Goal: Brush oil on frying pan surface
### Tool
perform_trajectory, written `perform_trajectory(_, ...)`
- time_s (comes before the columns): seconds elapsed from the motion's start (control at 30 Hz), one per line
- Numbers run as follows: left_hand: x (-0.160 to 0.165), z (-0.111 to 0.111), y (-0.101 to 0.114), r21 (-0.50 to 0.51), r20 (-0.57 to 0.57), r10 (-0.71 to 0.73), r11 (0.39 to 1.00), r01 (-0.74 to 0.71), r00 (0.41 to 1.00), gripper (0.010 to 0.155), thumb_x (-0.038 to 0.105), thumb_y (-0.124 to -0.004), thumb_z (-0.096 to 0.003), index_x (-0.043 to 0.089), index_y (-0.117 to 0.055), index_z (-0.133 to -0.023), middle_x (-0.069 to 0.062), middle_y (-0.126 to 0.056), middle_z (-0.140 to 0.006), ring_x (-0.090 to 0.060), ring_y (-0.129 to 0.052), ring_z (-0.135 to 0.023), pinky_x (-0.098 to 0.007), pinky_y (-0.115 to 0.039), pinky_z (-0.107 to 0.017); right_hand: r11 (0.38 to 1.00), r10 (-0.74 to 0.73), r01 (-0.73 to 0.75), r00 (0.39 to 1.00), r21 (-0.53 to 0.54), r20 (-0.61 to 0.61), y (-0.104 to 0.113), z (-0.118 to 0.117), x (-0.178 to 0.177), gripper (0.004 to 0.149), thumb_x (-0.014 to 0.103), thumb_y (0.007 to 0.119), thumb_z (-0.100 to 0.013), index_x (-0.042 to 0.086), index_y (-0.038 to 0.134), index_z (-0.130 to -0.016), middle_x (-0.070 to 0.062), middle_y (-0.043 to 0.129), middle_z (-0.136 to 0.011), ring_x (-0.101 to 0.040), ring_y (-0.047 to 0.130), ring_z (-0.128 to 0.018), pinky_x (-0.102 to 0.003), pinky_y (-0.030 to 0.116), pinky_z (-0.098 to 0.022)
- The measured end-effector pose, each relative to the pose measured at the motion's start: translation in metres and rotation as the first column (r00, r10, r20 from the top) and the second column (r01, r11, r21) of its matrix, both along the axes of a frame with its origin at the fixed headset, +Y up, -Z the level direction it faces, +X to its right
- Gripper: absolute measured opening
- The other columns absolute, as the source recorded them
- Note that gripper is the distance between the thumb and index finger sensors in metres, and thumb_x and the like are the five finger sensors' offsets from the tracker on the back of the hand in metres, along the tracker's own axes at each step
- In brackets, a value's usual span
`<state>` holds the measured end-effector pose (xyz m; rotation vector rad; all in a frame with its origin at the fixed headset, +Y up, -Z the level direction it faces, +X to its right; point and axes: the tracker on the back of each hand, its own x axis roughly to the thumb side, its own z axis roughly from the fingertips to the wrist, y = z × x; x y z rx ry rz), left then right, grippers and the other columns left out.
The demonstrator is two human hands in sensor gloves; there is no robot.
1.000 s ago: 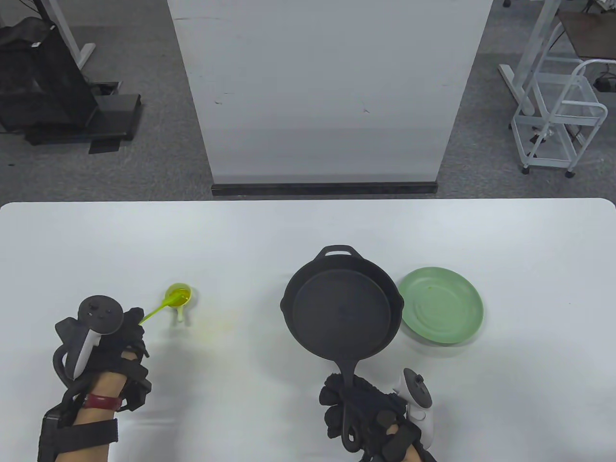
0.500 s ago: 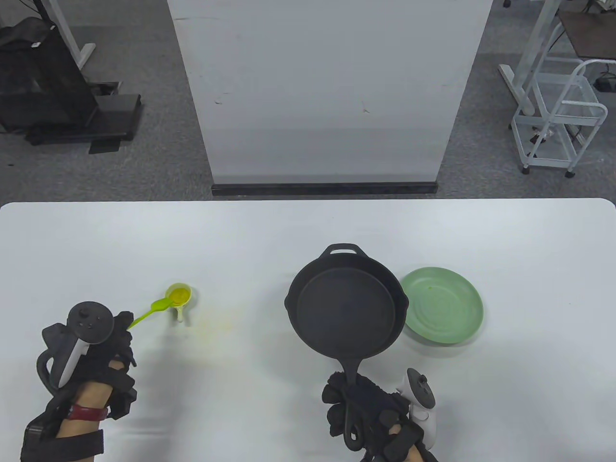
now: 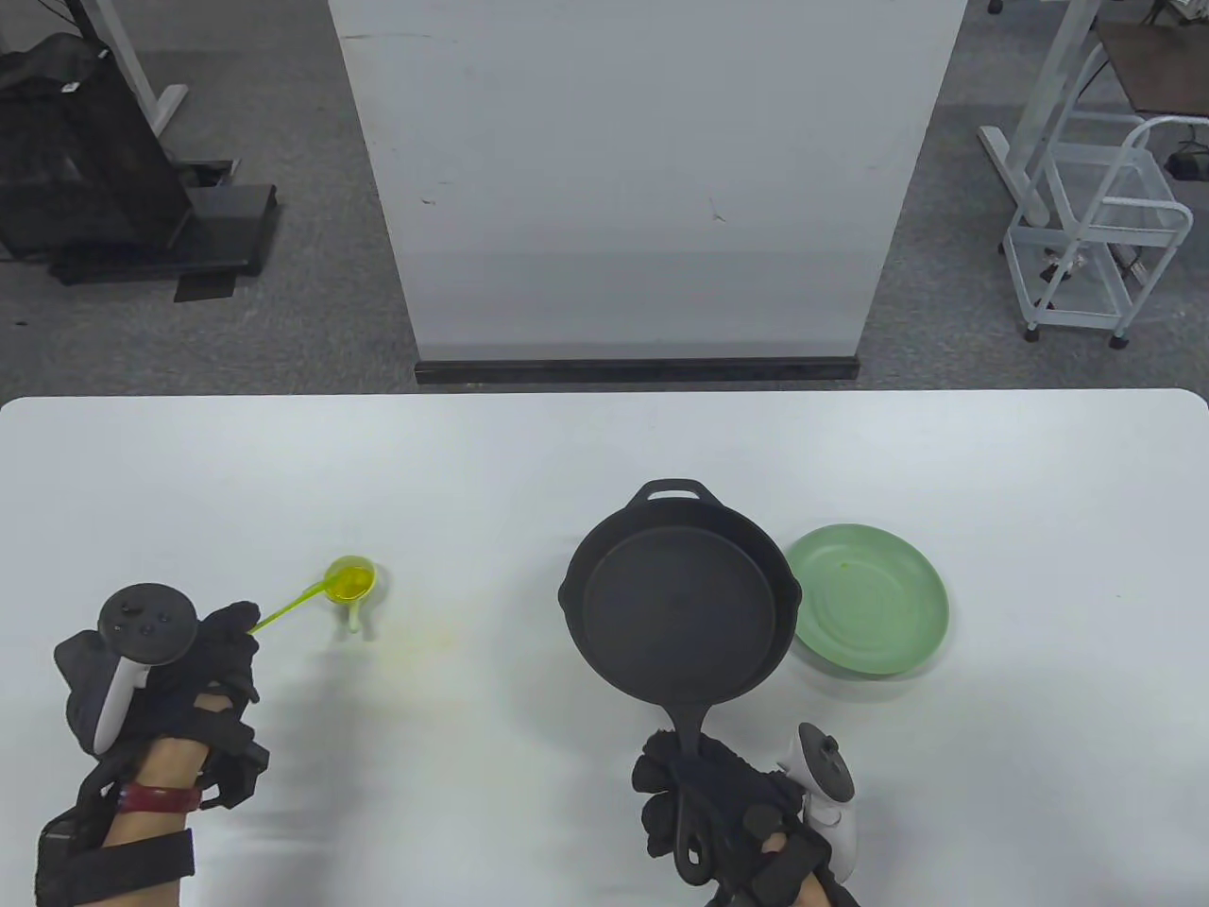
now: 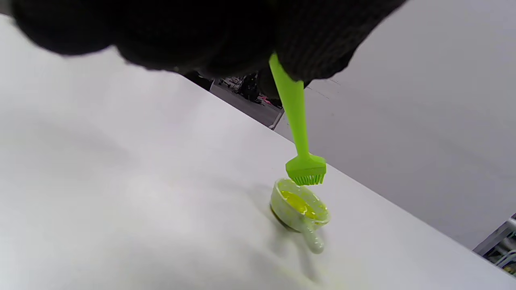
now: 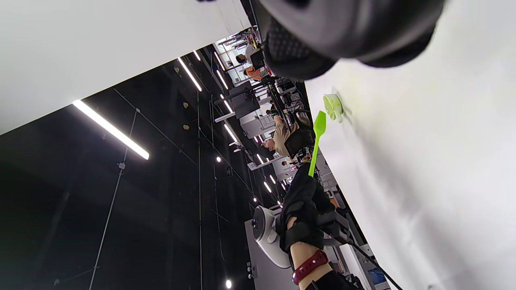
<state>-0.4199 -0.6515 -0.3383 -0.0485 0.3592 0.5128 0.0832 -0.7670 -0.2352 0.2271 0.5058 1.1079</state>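
Observation:
A black cast-iron frying pan lies right of the table's middle. My right hand grips the end of its handle near the front edge. My left hand holds a green silicone brush by its handle at the left. In the left wrist view the brush head hangs just above a small clear cup of yellow oil. The cup stands left of the pan. The right wrist view shows the brush and the cup far off.
A green plate sits right of the pan, close against its rim. A faint yellow oil smear marks the table right of the cup. A white panel stands behind the table's far edge.
My left hand has drawn back to the left and toward the front edge, and the brush head has come up out of the oil cup. The pan shifted slightly right.

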Motion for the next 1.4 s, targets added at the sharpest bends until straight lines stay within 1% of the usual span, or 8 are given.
perform_trajectory(0.13,-0.013,-0.007,-0.008,-0.019,-0.037,0.171,0.985,-0.172,0.985,0.047,0.034,-0.076,-0.0468,0.022,-0.079,-0.092,-0.003,-0.092,-0.059,-0.027,-0.091,-0.034,-0.045,-0.081,-0.031,1.000,0.000,0.000,1.000,0.001,0.002,0.000,0.000,0.000,0.057,0.034,0.062,-0.050,-0.001,0.045,-0.091,-0.027,0.058,-0.086,-0.020,0.089,-0.051,-0.038,0.082,-0.037)
perform_trajectory(0.23,-0.021,-0.011,-0.020,-0.076,-0.062,0.328,0.940,-0.332,0.943,0.047,0.034,-0.074,-0.0473,0.017,-0.079,-0.091,-0.002,-0.094,-0.051,-0.025,-0.091,-0.027,-0.044,-0.082,-0.026,1.000,0.001,-0.001,1.000,0.001,0.008,0.001,0.000,0.001,0.057,0.034,0.063,-0.050,-0.001,0.046,-0.092,-0.027,0.058,-0.086,-0.020,0.089,-0.051,-0.039,0.082,-0.037)
perform_trajectory(0.33,-0.026,-0.012,-0.027,-0.101,-0.092,0.402,0.906,-0.411,0.911,0.048,0.035,-0.072,-0.0478,0.014,-0.078,-0.090,0.000,-0.095,-0.047,-0.023,-0.091,-0.022,-0.042,-0.083,-0.022,1.000,0.001,-0.001,1.000,0.008,0.008,0.001,0.001,0.000,0.057,0.034,0.063,-0.050,-0.001,0.046,-0.091,-0.027,0.059,-0.086,-0.020,0.089,-0.051,-0.038,0.082,-0.037)
perform_trajectory(0.53,-0.034,-0.010,-0.030,-0.140,-0.137,0.388,0.903,-0.405,0.912,0.048,0.036,-0.071,-0.0478,0.012,-0.079,-0.089,0.002,-0.096,-0.043,-0.020,-0.091,-0.017,-0.040,-0.084,-0.018,1.000,0.003,-0.003,1.000,0.009,0.012,0.001,0.001,0.001,0.057,0.034,0.063,-0.050,-0.001,0.046,-0.091,-0.027,0.058,-0.086,-0.020,0.089,-0.051,-0.038,0.082,-0.037)
perform_trajectory(0.9,-0.031,-0.009,-0.020,-0.142,-0.111,0.370,0.913,-0.383,0.922,0.049,0.037,-0.071,-0.0480,0.011,-0.079,-0.089,0.002,-0.096,-0.043,-0.020,-0.092,-0.017,-0.040,-0.084,-0.018,1.000,0.002,-0.002,1.000,0.005,0.013,0.001,0.001,0.001,0.057,0.034,0.063,-0.050,-0.001,0.046,-0.091,-0.027,0.058,-0.086,-0.020,0.089,-0.051,-0.038,0.082,-0.037)
perform_trajectory(1.1,-0.028,-0.006,-0.007,-0.150,-0.103,0.258,0.951,-0.271,0.961,0.048,0.038,-0.072,-0.0480,0.012,-0.081,-0.087,0.003,-0.097,-0.039,-0.020,-0.092,-0.015,-0.040,-0.085,-0.017,1.000,0.002,-0.002,1.000,0.006,0.016,0.002,0.001,0.001,0.057,0.034,0.062,-0.050,-0.001,0.046,-0.092,-0.027,0.058,-0.086,-0.020,0.089,-0.051,-0.038,0.082,-0.037)
perform_trajectory(1.2,-0.021,-0.005,0.004,-0.106,-0.069,0.290,0.949,-0.296,0.955,0.049,0.038,-0.072,-0.0479,0.011,-0.080,-0.087,0.003,-0.097,-0.039,-0.020,-0.092,-0.015,-0.040,-0.085,-0.017,1.000,0.002,-0.003,1.000,0.004,0.013,0.001,0.001,0.001,0.057,0.034,0.062,-0.050,-0.001,0.046,-0.092,-0.027,0.058,-0.086,-0.020,0.089,-0.052,-0.038,0.082,-0.037)
perform_trajectory(1.4,0.022,-0.013,0.030,-0.070,0.086,0.429,0.903,-0.424,0.899,0.050,0.038,-0.072,-0.0482,0.011,-0.076,-0.089,0.003,-0.097,-0.039,-0.020,-0.092,-0.014,-0.040,-0.085,-0.016,1.000,-0.002,0.002,1.000,0.001,0.000,0.001,0.002,-0.001,0.057,0.035,0.062,-0.050,-0.001,0.045,-0.092,-0.027,0.058,-0.086,-0.019,0.089,-0.052,-0.038,0.082,-0.038)
